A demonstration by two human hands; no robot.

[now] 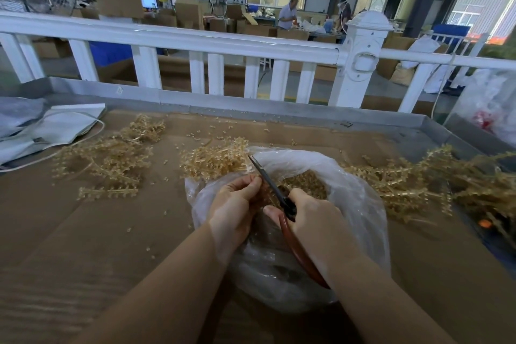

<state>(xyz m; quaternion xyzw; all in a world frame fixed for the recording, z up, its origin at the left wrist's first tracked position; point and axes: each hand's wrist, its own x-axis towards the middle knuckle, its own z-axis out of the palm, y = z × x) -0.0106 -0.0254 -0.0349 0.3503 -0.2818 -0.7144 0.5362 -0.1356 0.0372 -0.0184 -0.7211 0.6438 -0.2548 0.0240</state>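
Note:
My right hand (pixel 315 218) grips red-handled scissors (pixel 268 176), blades pointing up and left over a clear plastic bag (pixel 354 198). My left hand (pixel 237 204) pinches a small amber plastic sprue piece right at the blades; the piece is mostly hidden by my fingers. The bag holds a heap of small amber plastic parts (pixel 307 184). Both hands hover above the bag's open mouth, nearly touching each other.
Piles of amber plastic sprues lie on the cardboard-covered table (pixel 83 232): left pile (pixel 111 159), middle pile (pixel 215 159), right pile (pixel 432 181). A white bag (pixel 55 128) sits far left. A white railing (pixel 195 42) runs behind the table; people work beyond it.

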